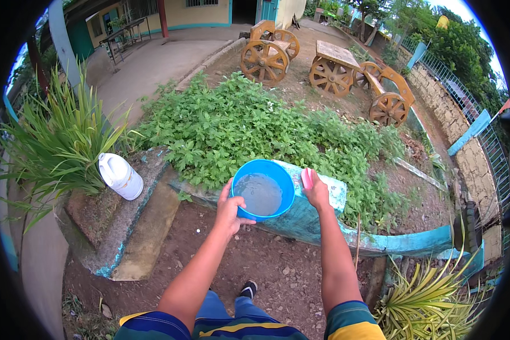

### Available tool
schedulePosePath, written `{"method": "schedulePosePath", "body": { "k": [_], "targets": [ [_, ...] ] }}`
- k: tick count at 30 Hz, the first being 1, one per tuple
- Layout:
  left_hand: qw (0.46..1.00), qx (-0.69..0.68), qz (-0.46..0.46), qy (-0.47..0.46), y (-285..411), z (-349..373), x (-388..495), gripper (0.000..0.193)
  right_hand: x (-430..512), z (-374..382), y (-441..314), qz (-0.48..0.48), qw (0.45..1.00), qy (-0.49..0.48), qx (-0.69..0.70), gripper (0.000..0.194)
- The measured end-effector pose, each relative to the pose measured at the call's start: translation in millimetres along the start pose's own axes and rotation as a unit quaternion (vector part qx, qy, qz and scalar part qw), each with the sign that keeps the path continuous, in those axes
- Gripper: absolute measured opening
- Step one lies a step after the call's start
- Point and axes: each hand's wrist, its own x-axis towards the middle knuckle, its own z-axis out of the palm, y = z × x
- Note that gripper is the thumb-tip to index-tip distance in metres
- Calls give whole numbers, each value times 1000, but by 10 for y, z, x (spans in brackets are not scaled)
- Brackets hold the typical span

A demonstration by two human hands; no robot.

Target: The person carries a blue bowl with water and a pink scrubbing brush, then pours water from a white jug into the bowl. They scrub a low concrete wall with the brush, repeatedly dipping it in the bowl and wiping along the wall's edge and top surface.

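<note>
My left hand (233,208) grips the near left rim of a blue plastic basin (287,187), its thumb over the edge. Cloudy greyish water (258,194) fills part of the basin. The basin is tilted a little toward me, in front of a low turquoise-painted concrete wall (306,223). In my right hand (318,193) is a small pink object (307,178), perhaps a brush or scoop; the fingers hide much of it. That hand is just right of the basin, over the wall's flat block.
A white plastic jug (121,176) with a label stands on a concrete ledge (131,216) at left. Leafy green plants (238,123) grow behind the wall. Farther back are wooden wheel-sided benches (265,61) and a table (335,55). Spiky plants (420,297) stand at lower right.
</note>
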Motion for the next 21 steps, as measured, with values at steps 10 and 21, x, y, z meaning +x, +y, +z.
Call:
{"method": "schedulePosePath", "body": {
  "k": [10,21],
  "targets": [
    [1000,-20,12,15,134,-78,-1,85,-107,-229,265,223,967,78,-89,69],
    [998,-54,18,22,103,-172,-74,85,-218,-273,325,213,964,127,-94,60]
  ]
}}
